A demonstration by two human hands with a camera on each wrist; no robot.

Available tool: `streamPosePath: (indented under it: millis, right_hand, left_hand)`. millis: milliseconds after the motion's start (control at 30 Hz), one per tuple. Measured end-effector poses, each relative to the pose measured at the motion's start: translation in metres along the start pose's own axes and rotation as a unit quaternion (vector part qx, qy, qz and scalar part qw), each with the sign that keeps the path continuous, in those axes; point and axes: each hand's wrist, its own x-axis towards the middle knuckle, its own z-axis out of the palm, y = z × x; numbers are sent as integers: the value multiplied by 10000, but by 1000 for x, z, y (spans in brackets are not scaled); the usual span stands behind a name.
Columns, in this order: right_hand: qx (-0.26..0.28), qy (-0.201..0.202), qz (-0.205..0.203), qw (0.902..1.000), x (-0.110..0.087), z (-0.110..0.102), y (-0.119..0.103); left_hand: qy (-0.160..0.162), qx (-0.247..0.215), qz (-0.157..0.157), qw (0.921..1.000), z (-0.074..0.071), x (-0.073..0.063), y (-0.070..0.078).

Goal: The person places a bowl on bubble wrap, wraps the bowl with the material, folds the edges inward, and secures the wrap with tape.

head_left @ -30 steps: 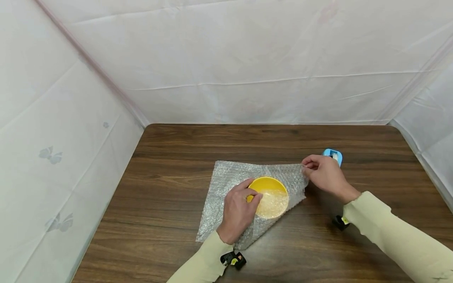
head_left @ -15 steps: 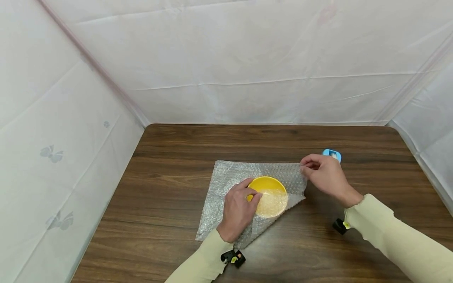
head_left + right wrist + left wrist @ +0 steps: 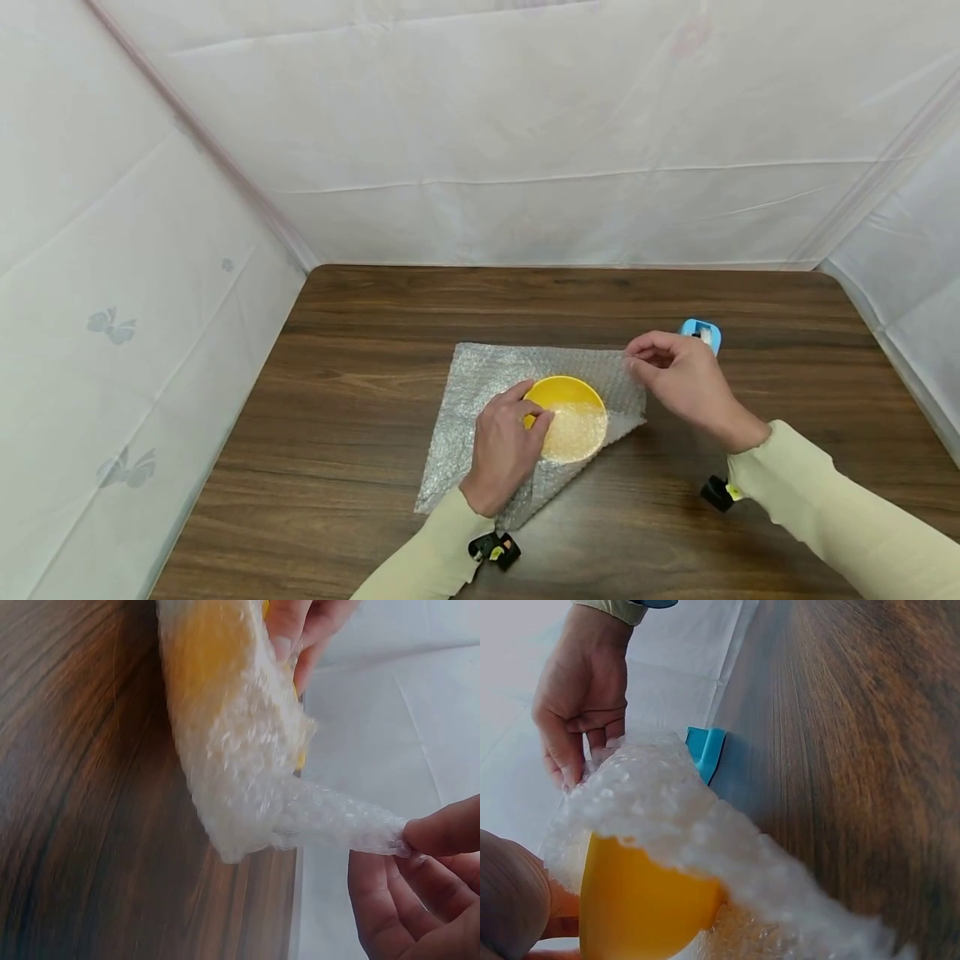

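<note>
A yellow bowl (image 3: 562,387) sits on a sheet of bubble wrap (image 3: 480,383), whose near part is folded up over the bowl's front half. My left hand (image 3: 504,450) is at the bowl's left rim, thumb and forefinger pinching the folded wrap there; the right wrist view shows its thumb on the wrap by the rim. My right hand (image 3: 690,387) pinches the right corner of the sheet between thumb and fingertips. In the right wrist view that corner (image 3: 345,817) is drawn out taut and raised off the table.
Behind my right hand lies a light-blue tape dispenser (image 3: 712,333), partly hidden by the hand. The brown wooden table (image 3: 337,450) has white sheeting (image 3: 480,217) hanging along its back and sides. A black wrist camera (image 3: 495,550) is on each sleeve.
My right hand has moved slightly left toward the bowl, bringing the wrap's corner with it. The left hand stays at the bowl's rim.
</note>
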Motion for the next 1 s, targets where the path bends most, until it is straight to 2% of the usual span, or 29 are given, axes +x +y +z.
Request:
streamPosePath:
  millis: [400, 700, 833, 1000]
  right_hand:
    - [759, -353, -168, 9963, -6, 21, -12]
    - [1170, -835, -314, 9891, -4, 44, -6]
    - [1243, -927, -323, 9874, -5, 54, -5]
    - [1040, -802, -428, 9904, -5, 63, -4]
  left_hand:
    - [-74, 183, -92, 9998, -1, 0, 2]
    - [-66, 370, -76, 9993, 1, 0, 2]
    - [-32, 385, -11, 9993, 2, -1, 2]
    - [-5, 380, 52, 9993, 2, -1, 1]
